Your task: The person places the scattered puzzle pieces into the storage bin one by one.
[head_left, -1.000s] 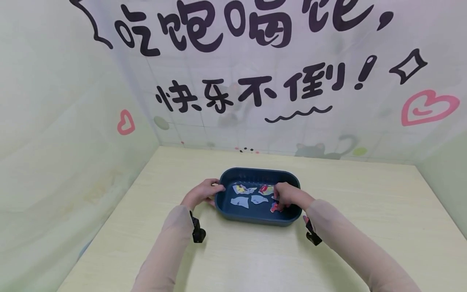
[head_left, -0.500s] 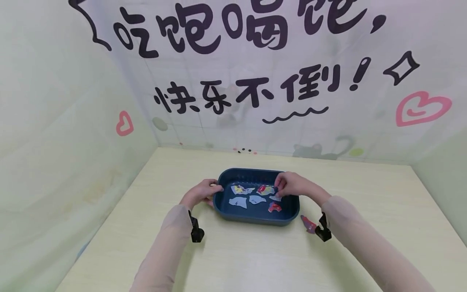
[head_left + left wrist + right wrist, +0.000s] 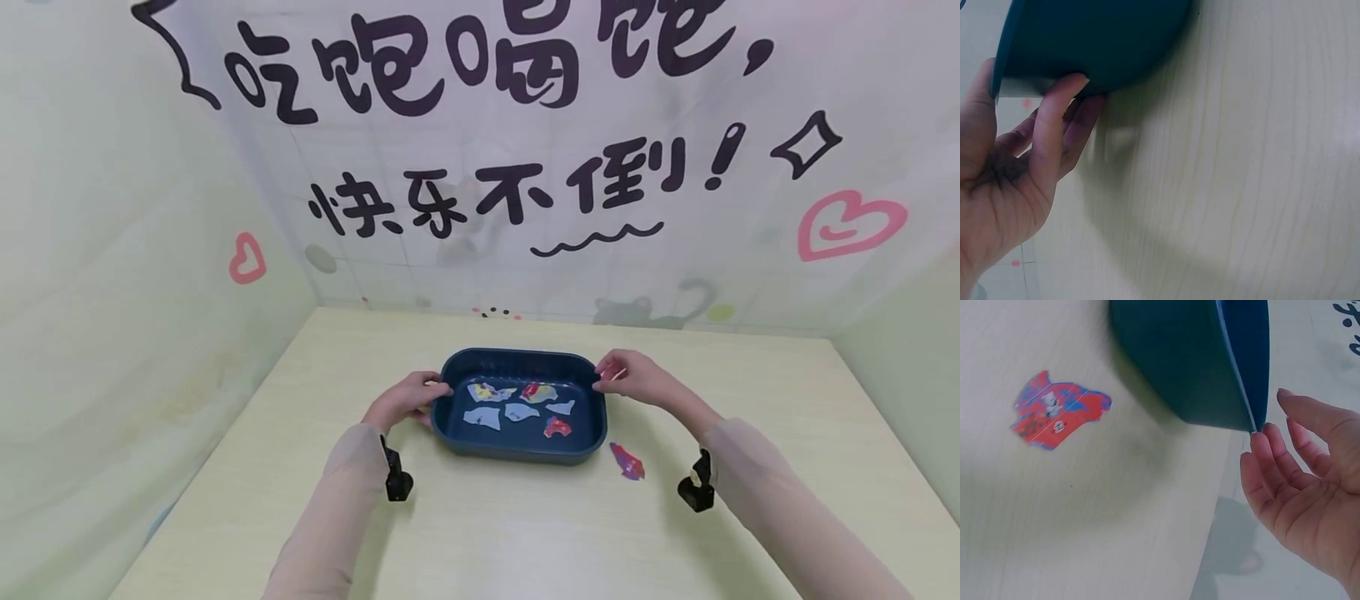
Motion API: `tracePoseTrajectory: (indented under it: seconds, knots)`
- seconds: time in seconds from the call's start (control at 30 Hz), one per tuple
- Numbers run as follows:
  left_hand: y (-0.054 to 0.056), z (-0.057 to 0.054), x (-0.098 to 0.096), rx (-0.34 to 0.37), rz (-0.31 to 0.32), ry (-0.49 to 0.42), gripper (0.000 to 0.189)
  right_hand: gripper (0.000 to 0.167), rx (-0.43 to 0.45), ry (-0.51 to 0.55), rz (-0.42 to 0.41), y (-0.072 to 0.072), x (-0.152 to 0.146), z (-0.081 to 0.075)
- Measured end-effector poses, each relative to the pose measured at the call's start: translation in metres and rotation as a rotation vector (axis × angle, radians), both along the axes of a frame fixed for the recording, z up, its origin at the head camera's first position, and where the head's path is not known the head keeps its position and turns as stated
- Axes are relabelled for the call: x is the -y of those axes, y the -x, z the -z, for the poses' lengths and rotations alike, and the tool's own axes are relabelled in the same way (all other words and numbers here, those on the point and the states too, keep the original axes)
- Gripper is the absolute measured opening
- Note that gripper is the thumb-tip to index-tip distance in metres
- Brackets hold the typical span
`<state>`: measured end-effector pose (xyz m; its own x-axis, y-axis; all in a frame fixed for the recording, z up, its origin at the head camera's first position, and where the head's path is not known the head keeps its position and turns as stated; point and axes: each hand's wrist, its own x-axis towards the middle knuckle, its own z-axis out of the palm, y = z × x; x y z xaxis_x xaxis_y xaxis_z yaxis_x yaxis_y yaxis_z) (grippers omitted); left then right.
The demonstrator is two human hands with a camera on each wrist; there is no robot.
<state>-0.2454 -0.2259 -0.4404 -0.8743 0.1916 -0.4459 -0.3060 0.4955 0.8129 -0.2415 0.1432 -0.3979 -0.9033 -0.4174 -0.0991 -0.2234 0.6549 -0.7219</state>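
Observation:
A dark blue oval-ended tub (image 3: 517, 454) stands on the table with several torn pieces of paper lying flat inside. Among them are a red scrap (image 3: 557, 427), a yellow-and-white scrap (image 3: 491, 392) and a plain pale scrap (image 3: 482, 417). My left hand (image 3: 408, 398) grips the tub's left end, thumb over the rim and fingers against the outside. At the right end, my right hand (image 3: 636, 377) has its fingertips touching the rim, while its thumb stands apart from it in the right wrist view. A red-and-purple torn piece (image 3: 627, 462) lies on the table outside the tub.
The pale wood-grain table (image 3: 480, 533) meets a printed cloth backdrop (image 3: 450, 275) behind the tub. Cloth walls also stand to the left and right. A black wrist camera (image 3: 397, 479) sits on the left wrist, another on the right.
My right hand has come up out of the tub to its right rim, leaving a pale scrap and the red scrap inside. The piece on the table is now uncovered. My left hand stays on the tub.

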Motion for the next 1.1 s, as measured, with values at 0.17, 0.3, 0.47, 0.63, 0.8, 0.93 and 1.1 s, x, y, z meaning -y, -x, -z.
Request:
tracePoseTrajectory:
  seconds: [0.17, 0.3, 0.47, 0.63, 0.8, 0.93, 1.1]
  knots:
    - [0.001, 0.001, 0.002, 0.006, -0.015, 0.004, 0.05, 0.03, 0.109, -0.022, 0.01, -0.004, -0.011, 0.007]
    - [0.001, -0.001, 0.003, 0.001, -0.02, 0.009, 0.051, 0.034, 0.269, -0.093, -0.015, -0.008, -0.017, 0.012]
    - [0.001, -0.003, 0.003, -0.008, -0.012, 0.013, 0.051, 0.036, 0.384, -0.213, -0.037, -0.015, -0.017, 0.018]
    - [0.003, -0.002, 0.002, 0.002, -0.026, 0.02, 0.05, 0.034, 0.389, -0.306, -0.039, -0.02, -0.01, 0.025]
    - [0.002, 0.003, 0.001, 0.0, -0.025, 0.015, 0.05, 0.035, 0.363, -0.325, 0.002, -0.027, -0.002, 0.03]
    - [0.001, 0.003, 0.001, 0.002, -0.016, 0.009, 0.048, 0.035, 0.288, -0.332, 0.008, -0.034, 0.006, 0.032]
    - [0.001, 0.004, 0.0, 0.007, -0.025, 0.009, 0.047, 0.029, 0.232, -0.368, -0.001, -0.037, 0.01, 0.034]
